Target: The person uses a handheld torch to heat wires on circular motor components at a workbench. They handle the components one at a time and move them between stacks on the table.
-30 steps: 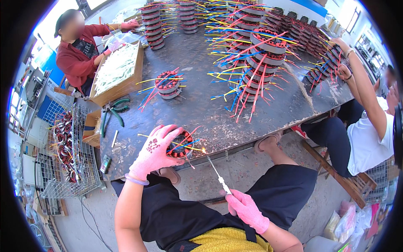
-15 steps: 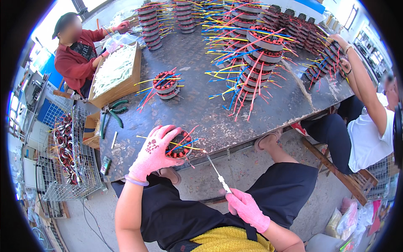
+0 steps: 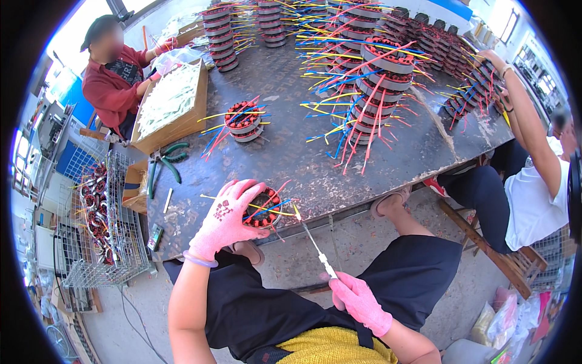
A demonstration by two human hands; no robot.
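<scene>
Now, we are keeping the wound ring (image 3: 264,213) tilted at the near edge of the table (image 3: 236,162), its red, blue and yellow wires fanning rightward. Our left hand (image 3: 224,215), gloved in pink, is gripping it from the left, fingers curving over the top and thumb lying along the near side, just as half a second ago. Our right hand (image 3: 361,303), also gloved, is pinching the white handle of a slim tool (image 3: 315,247), which is pointing up and left toward the yellow wire's end. A small rounded glow was sitting there before; now we are seeing a thinner, taller yellow streak at the tool's tip, just beside the wire, though we cannot tell whether they are touching.

Farther out, a second ring (image 3: 244,126) is standing alone on the table, and tall stacks (image 3: 382,88) bristling with wires are rising beyond it, unmoved. On our left, green-handled pliers (image 3: 173,171) are lying near a cardboard box (image 3: 170,134) of white strips. Behind the box, a person in a red shirt (image 3: 106,94) is drawing one hand back; it was reaching farther right earlier. On our right, a person in white (image 3: 533,209) is still working at a slanting stack (image 3: 470,94).
</scene>
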